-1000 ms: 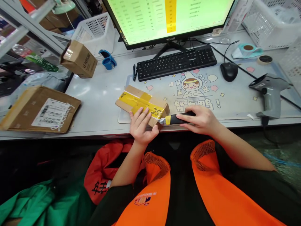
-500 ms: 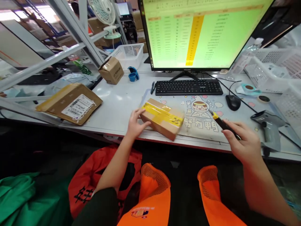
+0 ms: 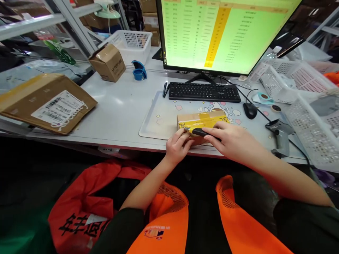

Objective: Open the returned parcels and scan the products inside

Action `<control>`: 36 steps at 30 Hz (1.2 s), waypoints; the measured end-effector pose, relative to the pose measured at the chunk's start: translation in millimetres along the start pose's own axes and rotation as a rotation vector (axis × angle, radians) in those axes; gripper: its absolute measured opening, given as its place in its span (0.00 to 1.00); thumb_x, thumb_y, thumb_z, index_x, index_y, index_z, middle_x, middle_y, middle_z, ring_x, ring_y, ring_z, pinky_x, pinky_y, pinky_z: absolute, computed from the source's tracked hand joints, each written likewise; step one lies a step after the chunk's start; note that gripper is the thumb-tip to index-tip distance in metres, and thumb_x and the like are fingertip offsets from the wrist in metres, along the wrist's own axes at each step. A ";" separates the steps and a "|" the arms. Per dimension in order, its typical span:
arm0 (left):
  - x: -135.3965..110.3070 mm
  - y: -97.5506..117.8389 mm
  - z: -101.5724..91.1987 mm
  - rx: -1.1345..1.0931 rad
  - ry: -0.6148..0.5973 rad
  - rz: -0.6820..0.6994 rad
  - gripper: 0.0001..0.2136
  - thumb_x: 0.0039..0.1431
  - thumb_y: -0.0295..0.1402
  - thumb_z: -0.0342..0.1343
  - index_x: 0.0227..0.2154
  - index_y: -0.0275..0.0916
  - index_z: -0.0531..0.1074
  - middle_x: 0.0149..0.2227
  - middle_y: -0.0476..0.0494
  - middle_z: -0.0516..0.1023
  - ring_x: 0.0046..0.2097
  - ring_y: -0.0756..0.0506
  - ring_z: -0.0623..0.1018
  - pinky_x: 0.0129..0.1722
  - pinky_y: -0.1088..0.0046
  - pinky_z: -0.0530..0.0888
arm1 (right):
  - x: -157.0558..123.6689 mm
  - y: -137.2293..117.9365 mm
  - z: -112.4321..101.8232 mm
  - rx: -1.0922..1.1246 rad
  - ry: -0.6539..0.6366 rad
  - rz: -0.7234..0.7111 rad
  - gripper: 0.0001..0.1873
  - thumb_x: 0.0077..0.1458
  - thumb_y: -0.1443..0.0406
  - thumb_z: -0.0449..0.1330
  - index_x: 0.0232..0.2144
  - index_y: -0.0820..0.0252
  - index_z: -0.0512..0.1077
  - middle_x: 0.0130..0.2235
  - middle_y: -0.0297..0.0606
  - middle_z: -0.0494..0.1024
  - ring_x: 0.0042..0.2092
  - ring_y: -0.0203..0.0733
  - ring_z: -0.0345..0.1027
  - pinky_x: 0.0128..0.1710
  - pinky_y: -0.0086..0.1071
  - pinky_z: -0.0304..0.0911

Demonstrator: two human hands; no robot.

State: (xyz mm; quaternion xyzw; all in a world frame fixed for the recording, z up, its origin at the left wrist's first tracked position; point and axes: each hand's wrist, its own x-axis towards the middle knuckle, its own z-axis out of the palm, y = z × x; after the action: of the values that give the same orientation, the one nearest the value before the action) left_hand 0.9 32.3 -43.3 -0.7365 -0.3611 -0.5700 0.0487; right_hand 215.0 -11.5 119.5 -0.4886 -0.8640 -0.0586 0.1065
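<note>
A small cardboard box (image 3: pixel 182 119) sealed with yellow tape lies near the front edge of the desk, on the printed desk mat (image 3: pixel 159 123). My left hand (image 3: pixel 177 147) grips its near left corner with bent fingers. In my right hand (image 3: pixel 229 139) is a black and yellow utility knife (image 3: pixel 199 132), its handle held between thumb and fingers. The blade end points left and meets the taped top close to my left fingertips; whether it has cut in cannot be made out. My right hand covers part of the box's right end.
Behind the box stand a keyboard (image 3: pixel 203 91) and a monitor (image 3: pixel 225 35). A mouse (image 3: pixel 250 110), a barcode scanner (image 3: pixel 281 137) and white baskets (image 3: pixel 312 130) are to the right. A labelled parcel (image 3: pixel 50 102), an opened carton (image 3: pixel 108 63) and a blue tape roll (image 3: pixel 139 71) lie left.
My right hand has brought the knife leftward onto the taped box. The box has shifted right and turned straighter to the desk edge, and my left hand has moved to its near left corner.
</note>
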 end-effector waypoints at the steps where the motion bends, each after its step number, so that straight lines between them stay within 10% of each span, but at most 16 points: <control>1: -0.5 -0.3 0.8 -0.017 0.021 0.013 0.10 0.71 0.37 0.62 0.49 0.40 0.80 0.52 0.37 0.84 0.52 0.42 0.86 0.54 0.66 0.83 | 2.9 -1.6 -0.2 -0.022 -0.013 0.005 0.19 0.75 0.56 0.55 0.58 0.53 0.80 0.43 0.42 0.80 0.34 0.41 0.71 0.32 0.35 0.59; 23: -3.7 -4.8 4.1 -0.065 0.053 0.051 0.10 0.71 0.36 0.63 0.52 0.42 0.77 0.50 0.38 0.83 0.50 0.42 0.86 0.52 0.65 0.84 | 11.3 -8.4 -12.3 -0.158 -0.136 0.086 0.21 0.74 0.55 0.53 0.55 0.56 0.81 0.38 0.43 0.77 0.30 0.40 0.66 0.29 0.37 0.52; 30: -0.2 -6.9 4.7 -0.099 0.066 0.061 0.12 0.68 0.36 0.66 0.51 0.41 0.77 0.50 0.37 0.83 0.50 0.43 0.86 0.51 0.66 0.84 | -25.5 30.6 -22.6 -0.229 -0.081 0.213 0.23 0.73 0.52 0.52 0.57 0.51 0.82 0.39 0.42 0.77 0.29 0.39 0.63 0.27 0.36 0.50; 36: 6.2 -2.7 -12.7 -0.069 0.003 0.077 0.13 0.67 0.35 0.67 0.52 0.43 0.79 0.50 0.38 0.84 0.48 0.43 0.86 0.49 0.67 0.83 | -94.7 125.9 -15.2 -0.286 0.039 0.483 0.26 0.70 0.46 0.56 0.51 0.52 0.86 0.35 0.46 0.76 0.29 0.43 0.63 0.32 0.39 0.58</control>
State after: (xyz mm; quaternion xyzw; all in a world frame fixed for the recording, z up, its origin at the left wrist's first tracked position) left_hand -10.4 31.1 -34.4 -0.7502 -0.3127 -0.5808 0.0458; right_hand 372.1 -28.5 111.0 -0.6892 -0.7033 -0.1623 0.0640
